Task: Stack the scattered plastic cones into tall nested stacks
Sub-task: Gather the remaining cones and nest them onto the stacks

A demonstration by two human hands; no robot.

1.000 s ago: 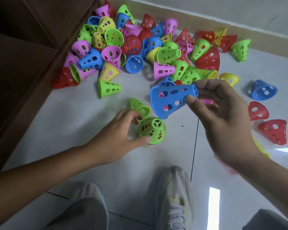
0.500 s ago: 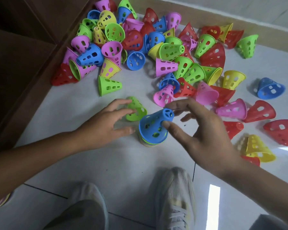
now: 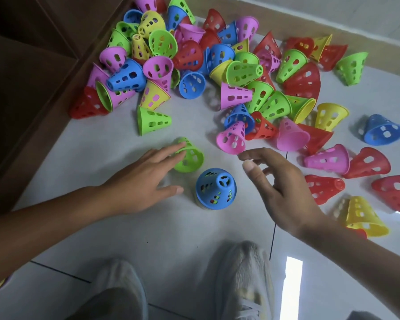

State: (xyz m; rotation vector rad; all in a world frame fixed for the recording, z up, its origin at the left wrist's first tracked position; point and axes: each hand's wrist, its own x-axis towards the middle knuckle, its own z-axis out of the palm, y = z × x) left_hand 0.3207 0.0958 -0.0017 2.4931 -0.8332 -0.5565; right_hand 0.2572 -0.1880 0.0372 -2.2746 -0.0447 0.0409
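Crouching over pale floor tiles, your grey sneakers sit nearest the lens. Just beyond stands an upright blue perforated plastic cone, capping a nested stack, between your hands and touched by neither. Your left hand lies flat, fingertips on a toppled green plastic cone. Your right hand hovers, fingers spread, empty. Farther off sprawls the multicoloured cone pile.

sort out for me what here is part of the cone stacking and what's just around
Part of the job: blue-topped stack; green cone under the left hand; right hand; scattered cone pile.
Just around: shoes; wooden furniture; floor tiles.
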